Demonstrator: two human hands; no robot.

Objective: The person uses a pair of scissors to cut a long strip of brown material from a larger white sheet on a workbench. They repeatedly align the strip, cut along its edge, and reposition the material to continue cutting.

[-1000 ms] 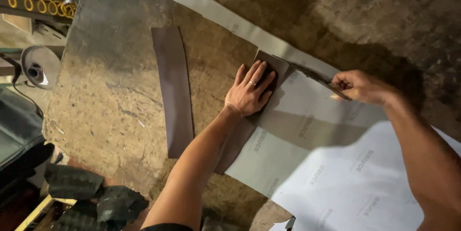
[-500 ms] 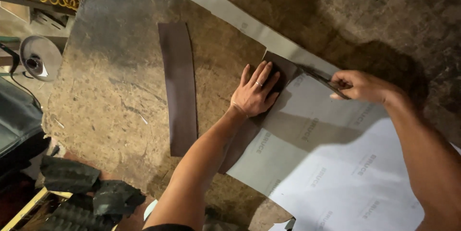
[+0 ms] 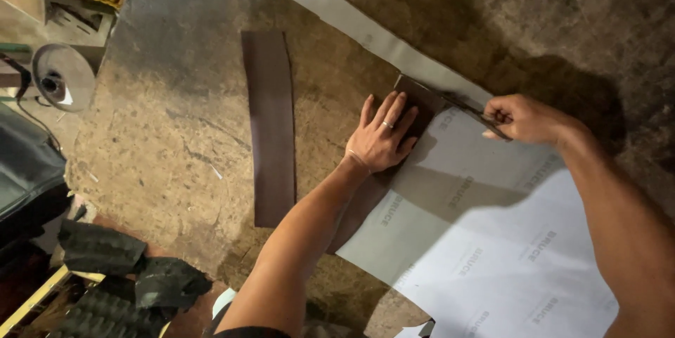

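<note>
Compared with half a second ago, the right hand has moved only a little along the edge of the dark piece, and the left hand stays flat in the same place. The left hand lies near the centre of the desk, its fingers spread open and pressed down on the dark piece, which lies on the grey sheet; a ring is seen on one finger. The right hand, at 3 o'clock from the left one, has its fingers closed together around a thin dark tool, whose tip touches the upper edge of the dark piece. The grey sheet covers the desk from the centre toward 5 o'clock, and a narrow grey strip of it runs to 12 o'clock. A long brown strip lies apart at 9 o'clock from the left hand. A round wheel is at the far 9 o'clock edge, and black pieces lie at 7 o'clock.
</note>
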